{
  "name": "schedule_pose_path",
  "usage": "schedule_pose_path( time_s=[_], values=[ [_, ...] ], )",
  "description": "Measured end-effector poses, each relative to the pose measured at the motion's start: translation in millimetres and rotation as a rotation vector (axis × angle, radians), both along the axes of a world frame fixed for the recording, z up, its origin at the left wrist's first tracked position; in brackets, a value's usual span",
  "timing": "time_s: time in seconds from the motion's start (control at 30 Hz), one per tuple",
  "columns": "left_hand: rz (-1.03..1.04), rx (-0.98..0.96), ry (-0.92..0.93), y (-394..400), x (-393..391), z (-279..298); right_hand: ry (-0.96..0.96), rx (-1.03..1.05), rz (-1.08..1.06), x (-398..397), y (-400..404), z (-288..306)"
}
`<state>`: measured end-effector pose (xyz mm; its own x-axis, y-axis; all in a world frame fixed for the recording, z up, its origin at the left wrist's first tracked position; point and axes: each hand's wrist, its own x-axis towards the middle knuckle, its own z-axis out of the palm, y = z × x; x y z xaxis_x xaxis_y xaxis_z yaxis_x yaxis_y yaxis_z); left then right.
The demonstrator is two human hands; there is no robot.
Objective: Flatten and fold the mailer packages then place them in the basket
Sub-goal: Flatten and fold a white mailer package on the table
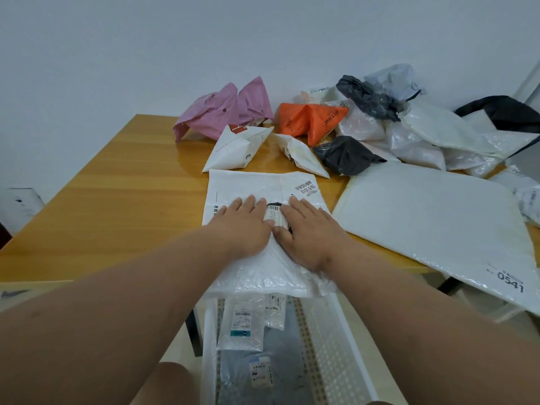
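A white bubble mailer (251,185) with printed labels lies flat on the wooden table (117,200), its near end hanging over the table's front edge. My left hand (244,226) and my right hand (306,232) press palm-down on it side by side, fingers spread and flat. Below the edge stands a white perforated basket (330,340) holding several folded mailers (242,325). Crumpled mailers wait further back: pink (216,112), orange (306,121), white (236,149) and black (344,154).
A large white flat mailer (432,217) marked 0541 covers the table's right side and overhangs the edge. A heap of white, grey and black bags (409,124) fills the back right corner. The wall stands close behind. Bare wood shows on the left.
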<state>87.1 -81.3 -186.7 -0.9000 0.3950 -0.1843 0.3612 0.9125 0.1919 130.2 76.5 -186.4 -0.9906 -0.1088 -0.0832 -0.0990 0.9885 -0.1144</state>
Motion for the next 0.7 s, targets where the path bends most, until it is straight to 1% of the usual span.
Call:
schedule_pose_path(
  time_s=[0.1, 0.27, 0.5, 0.63, 0.7],
  values=[
    [-0.011, 0.022, 0.053, -0.1, -4.8, -2.7, 0.025, -0.010, -0.012, -9.3, 1.6, -1.6],
    [-0.015, 0.031, 0.092, 2.1, -14.7, -6.7, 0.082, 0.008, -0.010, -22.6, 4.8, -7.1],
    [-0.015, 0.023, 0.155, 2.5, -14.3, -13.4, 0.169, 0.023, -0.016, -20.7, 2.1, -12.1],
    [-0.006, 0.052, 0.171, 2.8, -11.0, -14.6, 0.166, 0.029, -0.021, -18.4, 1.2, -11.7],
    [0.004, 0.083, 0.209, 2.9, -7.6, -14.4, 0.162, 0.039, -0.020, -17.4, 0.6, -11.2]
  ],
)
